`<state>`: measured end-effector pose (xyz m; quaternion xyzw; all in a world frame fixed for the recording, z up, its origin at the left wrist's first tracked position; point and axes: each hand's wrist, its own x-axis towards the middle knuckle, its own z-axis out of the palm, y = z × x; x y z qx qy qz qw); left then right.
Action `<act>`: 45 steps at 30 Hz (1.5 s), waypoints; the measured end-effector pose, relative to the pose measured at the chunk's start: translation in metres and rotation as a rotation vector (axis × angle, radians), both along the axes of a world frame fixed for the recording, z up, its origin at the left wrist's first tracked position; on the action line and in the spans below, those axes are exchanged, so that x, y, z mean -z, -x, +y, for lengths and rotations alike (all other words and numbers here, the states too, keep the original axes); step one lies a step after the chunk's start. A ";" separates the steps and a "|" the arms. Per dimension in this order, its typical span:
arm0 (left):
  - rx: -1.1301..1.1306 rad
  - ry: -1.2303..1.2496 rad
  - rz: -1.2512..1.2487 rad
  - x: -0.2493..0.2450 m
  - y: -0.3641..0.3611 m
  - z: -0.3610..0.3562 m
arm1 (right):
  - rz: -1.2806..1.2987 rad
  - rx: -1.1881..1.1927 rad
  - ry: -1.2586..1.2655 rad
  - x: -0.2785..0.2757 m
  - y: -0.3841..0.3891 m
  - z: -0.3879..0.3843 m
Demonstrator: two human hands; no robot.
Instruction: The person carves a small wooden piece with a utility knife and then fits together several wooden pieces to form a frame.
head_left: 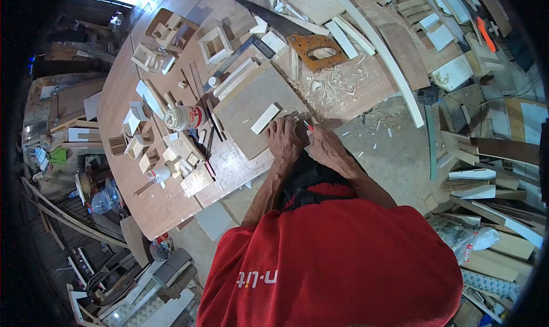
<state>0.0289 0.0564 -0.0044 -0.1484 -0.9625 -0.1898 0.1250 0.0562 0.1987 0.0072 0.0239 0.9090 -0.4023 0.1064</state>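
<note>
My left hand [284,139] rests at the near edge of a square grey-brown board [237,118], its fingers bent and close together; what is under them is hidden. Just beyond its fingertips, a short pale wooden block [266,119] lies on the board. Close on the right, my right hand [327,147] is closed around a slim red tool [309,127] with a thin tip that points toward the left hand. Its exact kind is too small to make out. A dark patch shows between the two hands.
A handsaw [317,51] with a wooden handle lies beyond the board, beside curled shavings [334,87]. On the left of the table [117,78] stand a jar [178,118] and several small wooden boxes [216,44]. A long pale strip [400,81] overhangs the right edge. Offcuts litter the floor.
</note>
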 end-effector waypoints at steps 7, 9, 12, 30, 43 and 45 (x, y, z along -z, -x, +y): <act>-0.017 0.046 -0.003 0.007 0.001 -0.004 | 0.071 0.010 0.044 -0.002 -0.003 -0.002; -0.018 0.048 -0.002 0.006 0.001 -0.002 | 0.120 0.002 0.024 0.005 -0.003 -0.003; -0.014 0.029 -0.005 -0.005 0.001 0.001 | 0.124 -0.029 0.022 0.009 0.000 -0.002; -0.005 0.020 -0.016 -0.006 -0.002 0.000 | 0.051 -0.054 0.012 0.015 0.003 -0.007; -0.043 -0.029 -0.181 -0.029 0.011 -0.013 | 0.032 0.100 0.067 -0.003 0.017 0.019; -0.039 0.043 -0.127 -0.038 0.025 -0.029 | 0.017 0.105 0.109 -0.001 0.022 0.022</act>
